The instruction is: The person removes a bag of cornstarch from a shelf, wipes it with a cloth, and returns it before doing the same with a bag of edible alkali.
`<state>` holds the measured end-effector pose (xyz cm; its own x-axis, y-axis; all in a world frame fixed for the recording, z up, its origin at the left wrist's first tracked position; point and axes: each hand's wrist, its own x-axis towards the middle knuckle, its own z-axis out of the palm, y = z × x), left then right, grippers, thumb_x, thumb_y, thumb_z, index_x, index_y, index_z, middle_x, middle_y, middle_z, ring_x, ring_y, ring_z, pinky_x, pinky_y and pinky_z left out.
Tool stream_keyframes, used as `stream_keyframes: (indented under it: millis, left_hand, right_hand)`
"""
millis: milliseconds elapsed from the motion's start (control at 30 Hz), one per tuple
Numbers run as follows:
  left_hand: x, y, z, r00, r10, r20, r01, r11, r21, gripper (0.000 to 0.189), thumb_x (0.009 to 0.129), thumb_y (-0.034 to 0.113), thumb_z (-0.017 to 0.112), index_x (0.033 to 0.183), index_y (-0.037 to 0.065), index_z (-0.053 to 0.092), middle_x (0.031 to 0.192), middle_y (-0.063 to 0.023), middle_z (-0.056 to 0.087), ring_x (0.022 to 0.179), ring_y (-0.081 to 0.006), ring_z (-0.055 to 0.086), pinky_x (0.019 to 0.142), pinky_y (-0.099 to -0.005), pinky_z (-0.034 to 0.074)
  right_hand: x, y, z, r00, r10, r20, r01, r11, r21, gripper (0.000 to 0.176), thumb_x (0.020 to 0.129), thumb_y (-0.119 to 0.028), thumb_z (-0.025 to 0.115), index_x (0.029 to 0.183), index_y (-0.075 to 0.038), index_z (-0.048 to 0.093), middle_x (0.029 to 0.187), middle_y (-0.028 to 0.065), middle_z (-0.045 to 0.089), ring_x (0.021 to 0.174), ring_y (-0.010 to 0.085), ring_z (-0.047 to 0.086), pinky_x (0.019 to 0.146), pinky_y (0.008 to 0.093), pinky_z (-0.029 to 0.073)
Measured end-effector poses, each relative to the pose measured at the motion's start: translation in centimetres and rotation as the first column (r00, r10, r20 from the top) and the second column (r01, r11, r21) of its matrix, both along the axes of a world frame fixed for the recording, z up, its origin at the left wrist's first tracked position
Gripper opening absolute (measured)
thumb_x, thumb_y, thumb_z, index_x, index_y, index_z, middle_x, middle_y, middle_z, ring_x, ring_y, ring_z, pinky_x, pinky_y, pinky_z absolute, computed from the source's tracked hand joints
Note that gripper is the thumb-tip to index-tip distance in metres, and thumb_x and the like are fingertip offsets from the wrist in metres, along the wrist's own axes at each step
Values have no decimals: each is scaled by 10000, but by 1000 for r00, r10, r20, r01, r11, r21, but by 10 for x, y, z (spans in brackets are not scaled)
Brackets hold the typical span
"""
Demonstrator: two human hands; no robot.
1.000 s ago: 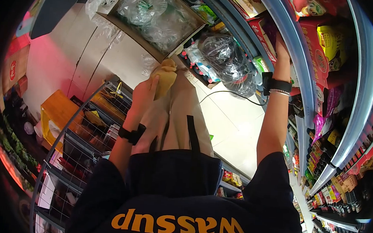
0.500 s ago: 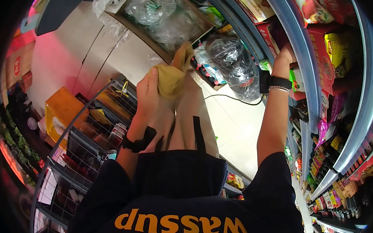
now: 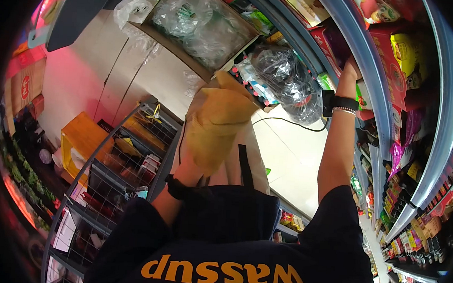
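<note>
Cloth (image 3: 218, 121), yellow and blurred, hangs over the left hand (image 3: 191, 171) at centre, hiding its fingers; their grip cannot be told. Upper right, the right hand (image 3: 350, 72) reaches beside a red carton (image 3: 321, 43), fingertips hidden.

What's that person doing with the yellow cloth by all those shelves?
Their left hand has the yellow cloth over it, so the fingers are hidden. The cloth looks blurry, so it may be moving. Their right hand reaches in behind the curved shelf edge, beside a red box, and I can't see whether it holds anything. Clear plastic bags lie in an open box ahead.
</note>
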<state>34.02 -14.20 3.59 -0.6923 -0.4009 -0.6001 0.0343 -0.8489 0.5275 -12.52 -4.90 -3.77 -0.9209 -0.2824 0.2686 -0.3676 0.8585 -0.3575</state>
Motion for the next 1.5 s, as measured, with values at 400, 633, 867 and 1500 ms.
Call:
stream_keyframes:
  millis: [400, 633, 867, 1500]
  left_hand:
    - [-30, 5, 65, 947, -319, 33, 319, 948, 4, 348, 798, 160, 510, 1114, 37, 436, 1078, -106, 493, 968, -230, 498, 822, -324, 430]
    - [-55, -10, 43, 976, 123, -179, 3, 817, 577, 412, 771, 180, 548, 1125, 10, 423, 1092, -117, 490, 1002, -241, 482, 873, -319, 402]
    - [-84, -30, 88, 985, -160, 61, 165, 983, -82, 351, 823, 184, 489, 1119, 6, 427, 1114, -116, 474, 1004, -201, 479, 849, -274, 420]
    - [-96, -62, 167, 949, -100, -300, 140, 983, 118, 350, 865, 255, 421, 1151, 54, 401, 1045, -76, 496, 920, -170, 505, 741, -272, 450]
  right_hand:
    - [12, 4, 1, 938, -6, -346, 22, 999, 43, 359, 792, -324, 479, 1033, -71, 561, 1057, 143, 547, 990, 317, 499, 844, 395, 384]
    - [18, -6, 0, 991, -62, -122, 78, 988, 132, 427, 783, -415, 448, 1024, -79, 552, 1054, 139, 545, 1008, 317, 485, 867, 401, 358]
    - [-11, 21, -22, 987, 96, -130, -98, 995, -10, 374, 809, -370, 459, 1032, -80, 541, 1025, 109, 562, 964, 276, 516, 854, 384, 383]
    - [187, 57, 123, 579, 88, 811, 661, 531, -530, 308, 775, -213, 595, 936, 43, 537, 858, 64, 568, 756, 127, 499, 676, 281, 404]
